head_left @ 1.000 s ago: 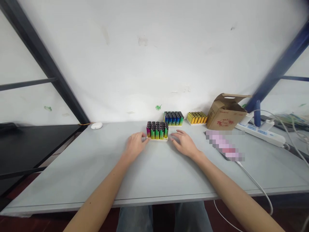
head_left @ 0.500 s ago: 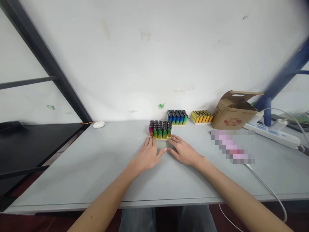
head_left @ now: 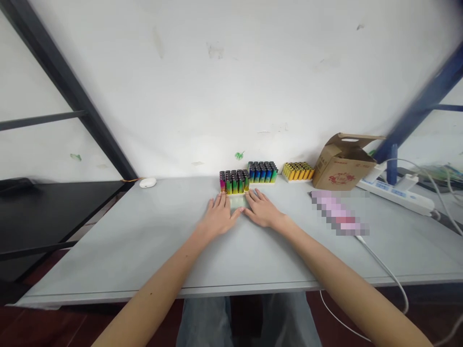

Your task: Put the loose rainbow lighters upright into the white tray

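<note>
A block of upright batteries [head_left: 234,183] with black tops and shiny pink, green and yellow sides stands in rows on a thin white tray [head_left: 237,194]. My left hand [head_left: 218,216] lies palm down with its fingers stretched out, the fingertips at the tray's front left corner. At the front right corner are the fingertips of my right hand [head_left: 263,210], also flat and open. Both thumbs point inward and nearly meet in front of the tray. Neither hand grips anything. Just behind, to the right, stands a second block of blue and green batteries [head_left: 263,172].
Yellow batteries [head_left: 298,171] on another tray stand by the wall, left of an open cardboard box [head_left: 343,168]. A blurred pink item [head_left: 336,212] with a white cable lies at right, near a power strip [head_left: 398,195]. A white case [head_left: 148,182] sits at back left.
Both hands and the front block of batteries have moved farther back, closer to the second block and the wall. The whole view has also shifted slightly.
</note>
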Demonstrator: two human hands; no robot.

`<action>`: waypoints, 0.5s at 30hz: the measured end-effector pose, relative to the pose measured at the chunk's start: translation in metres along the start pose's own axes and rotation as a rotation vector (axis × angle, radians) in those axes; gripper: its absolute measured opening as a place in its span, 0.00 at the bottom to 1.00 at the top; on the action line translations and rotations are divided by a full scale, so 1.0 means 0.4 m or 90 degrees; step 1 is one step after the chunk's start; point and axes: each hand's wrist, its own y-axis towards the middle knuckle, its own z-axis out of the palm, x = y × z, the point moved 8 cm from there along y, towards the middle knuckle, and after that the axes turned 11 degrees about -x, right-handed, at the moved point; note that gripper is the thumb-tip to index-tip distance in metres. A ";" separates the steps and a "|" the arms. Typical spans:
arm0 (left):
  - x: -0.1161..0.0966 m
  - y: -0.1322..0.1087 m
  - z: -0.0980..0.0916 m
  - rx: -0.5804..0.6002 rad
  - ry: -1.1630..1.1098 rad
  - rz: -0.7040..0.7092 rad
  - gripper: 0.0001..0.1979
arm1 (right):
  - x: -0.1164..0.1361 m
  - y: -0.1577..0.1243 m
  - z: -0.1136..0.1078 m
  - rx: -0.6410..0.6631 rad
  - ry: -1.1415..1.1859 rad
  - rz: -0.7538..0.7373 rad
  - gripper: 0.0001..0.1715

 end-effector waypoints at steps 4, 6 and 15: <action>0.014 0.040 0.004 0.019 -0.002 -0.014 0.42 | 0.003 0.032 0.008 0.022 0.002 0.051 0.43; 0.021 0.061 0.006 0.020 0.007 -0.019 0.43 | 0.002 0.046 0.012 0.025 0.004 0.072 0.42; 0.028 0.109 0.023 -0.001 0.007 -0.040 0.42 | -0.016 0.075 0.035 -0.027 0.001 0.132 0.40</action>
